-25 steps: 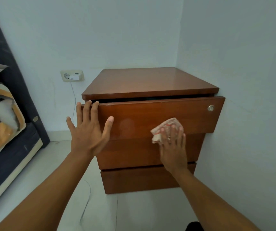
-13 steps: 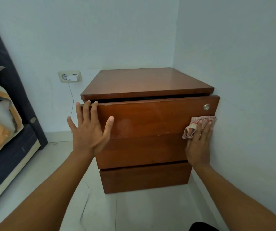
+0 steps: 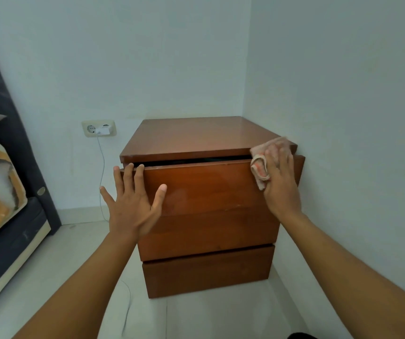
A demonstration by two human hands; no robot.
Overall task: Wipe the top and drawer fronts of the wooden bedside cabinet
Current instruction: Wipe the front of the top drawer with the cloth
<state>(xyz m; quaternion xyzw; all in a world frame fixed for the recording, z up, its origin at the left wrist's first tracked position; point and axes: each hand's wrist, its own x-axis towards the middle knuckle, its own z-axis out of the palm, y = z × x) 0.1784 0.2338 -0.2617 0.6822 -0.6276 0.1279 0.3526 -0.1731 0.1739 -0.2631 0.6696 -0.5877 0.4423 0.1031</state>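
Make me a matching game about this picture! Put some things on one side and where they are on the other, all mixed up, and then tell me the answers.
Things:
1. left hand
2. cloth
3. white plug
4. top drawer

Places or states:
A. in the wall socket, left of the cabinet
B. pulled out a little, with a dark gap above it
C. flat on the left end of the top drawer's front, fingers spread
D. under the right hand, at the cabinet's upper right corner

Pairs: 1-C, 2-D, 3-A, 4-B
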